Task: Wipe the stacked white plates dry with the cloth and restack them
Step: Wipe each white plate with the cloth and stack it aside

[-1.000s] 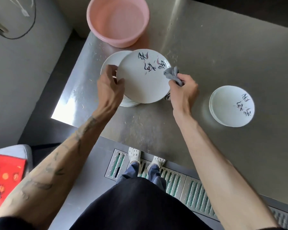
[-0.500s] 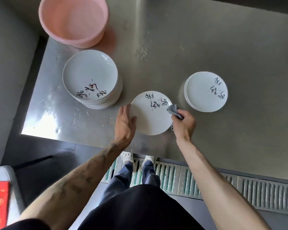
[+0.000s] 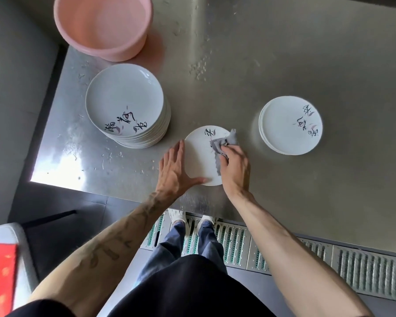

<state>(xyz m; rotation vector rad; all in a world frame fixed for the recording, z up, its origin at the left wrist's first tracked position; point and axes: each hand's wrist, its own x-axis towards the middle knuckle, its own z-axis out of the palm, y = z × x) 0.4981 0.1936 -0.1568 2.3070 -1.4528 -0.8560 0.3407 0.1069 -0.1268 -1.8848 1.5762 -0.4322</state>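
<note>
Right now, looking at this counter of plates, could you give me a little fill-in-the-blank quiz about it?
1. The right hand wipes the single plate with a ____ cloth.
2. The left hand rests with straight fingers at that plate's rim, and the taller stack stands on the person's ____ side.
3. The basin at the far corner of the counter is ____ in colour.
Missing words: grey; left; pink.

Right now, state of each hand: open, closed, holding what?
Left hand: open, straight fingers and thumb against the plate rim.
Right hand: closed on the grey cloth, pressed on that plate.
</note>
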